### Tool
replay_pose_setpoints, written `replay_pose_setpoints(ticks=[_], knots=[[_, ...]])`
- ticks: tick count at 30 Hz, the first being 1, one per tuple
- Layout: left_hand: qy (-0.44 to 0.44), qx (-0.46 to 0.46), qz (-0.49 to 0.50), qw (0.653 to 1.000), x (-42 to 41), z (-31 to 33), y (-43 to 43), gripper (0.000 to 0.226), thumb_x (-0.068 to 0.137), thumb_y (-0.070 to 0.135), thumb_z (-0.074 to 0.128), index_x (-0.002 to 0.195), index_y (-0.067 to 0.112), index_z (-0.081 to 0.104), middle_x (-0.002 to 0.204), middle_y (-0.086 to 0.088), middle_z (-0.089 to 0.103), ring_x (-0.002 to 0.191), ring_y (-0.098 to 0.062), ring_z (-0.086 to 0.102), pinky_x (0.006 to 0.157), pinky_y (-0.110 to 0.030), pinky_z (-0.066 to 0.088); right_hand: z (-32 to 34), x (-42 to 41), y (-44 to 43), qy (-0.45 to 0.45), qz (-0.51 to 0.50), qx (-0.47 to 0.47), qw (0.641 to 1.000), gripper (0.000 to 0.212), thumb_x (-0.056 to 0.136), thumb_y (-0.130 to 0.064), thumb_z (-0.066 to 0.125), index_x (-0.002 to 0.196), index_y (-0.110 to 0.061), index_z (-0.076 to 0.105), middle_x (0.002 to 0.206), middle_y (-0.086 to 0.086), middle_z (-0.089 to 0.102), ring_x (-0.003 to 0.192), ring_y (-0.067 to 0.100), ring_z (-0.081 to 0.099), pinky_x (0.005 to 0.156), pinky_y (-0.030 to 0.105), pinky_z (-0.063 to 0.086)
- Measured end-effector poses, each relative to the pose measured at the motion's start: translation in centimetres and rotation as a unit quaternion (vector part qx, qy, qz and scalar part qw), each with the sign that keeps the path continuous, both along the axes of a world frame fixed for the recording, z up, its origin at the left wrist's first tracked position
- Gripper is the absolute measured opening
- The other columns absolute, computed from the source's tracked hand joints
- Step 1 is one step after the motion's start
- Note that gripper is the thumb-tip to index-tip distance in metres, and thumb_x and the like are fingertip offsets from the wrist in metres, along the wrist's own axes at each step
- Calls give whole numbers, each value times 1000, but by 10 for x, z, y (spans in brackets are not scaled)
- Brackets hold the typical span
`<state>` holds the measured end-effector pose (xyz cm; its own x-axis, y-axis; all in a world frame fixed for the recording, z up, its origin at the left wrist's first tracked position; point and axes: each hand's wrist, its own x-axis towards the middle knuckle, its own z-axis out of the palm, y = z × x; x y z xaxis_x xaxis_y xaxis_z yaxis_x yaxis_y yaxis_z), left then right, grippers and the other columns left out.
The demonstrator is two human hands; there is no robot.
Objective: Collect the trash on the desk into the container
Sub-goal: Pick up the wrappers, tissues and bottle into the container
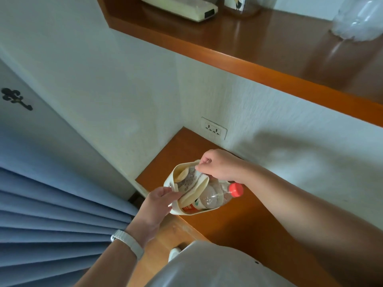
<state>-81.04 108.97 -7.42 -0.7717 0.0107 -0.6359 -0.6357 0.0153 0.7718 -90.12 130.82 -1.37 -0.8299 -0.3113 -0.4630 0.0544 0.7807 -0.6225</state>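
A small cream container (192,195) is held low over the brown desk (238,220), below the wall socket. My left hand (160,200) grips its near left rim. My right hand (215,165) pinches a printed wrapper (189,180) at the container's far rim; the wrapper lies partly inside. A clear plastic bottle (215,196) with a red cap (236,189) sticks out of the container toward the right. A pale round piece sits deeper inside, partly hidden.
A wooden shelf (259,52) runs above, carrying a cream box (180,7), a clear holder and a clear plastic bottle (358,17) at the far right. A wall socket (213,128) is behind. Blue curtain (51,214) hangs at left. A chair edge lies below.
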Motion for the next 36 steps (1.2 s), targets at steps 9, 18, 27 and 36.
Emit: replay_pose_setpoints(ticks=[9,18,27,36], knots=[[-19,-9,-11,1000,-8,-4,10,22,94,35,70,110,19,70,90,10,79,108,-15,68,71,-21,52,-6,7,21,-36,96,-24,994,54,83,-34,71,135,-31,54,122,-7,60,99,11,62,86,35,55],[-16,-10,-42,999,-9,3,22,23,93,33,71,108,16,72,105,0,78,111,-19,68,91,-31,53,-16,-8,28,16,109,-21,994,42,90,-26,66,132,-26,61,127,-3,64,108,8,60,94,32,51],[-13,-26,-74,997,-5,6,22,35,85,47,72,108,20,74,102,5,80,107,-17,72,93,-32,55,-32,-12,23,47,142,-59,987,40,85,-46,72,122,-31,67,117,-15,69,81,-14,56,75,16,46],[-30,-53,-78,995,-2,10,19,35,86,44,76,114,23,71,105,7,79,110,-18,70,88,-30,54,-40,-11,20,107,166,-10,980,32,84,-50,70,112,-36,69,75,-19,64,62,-6,58,54,19,41]])
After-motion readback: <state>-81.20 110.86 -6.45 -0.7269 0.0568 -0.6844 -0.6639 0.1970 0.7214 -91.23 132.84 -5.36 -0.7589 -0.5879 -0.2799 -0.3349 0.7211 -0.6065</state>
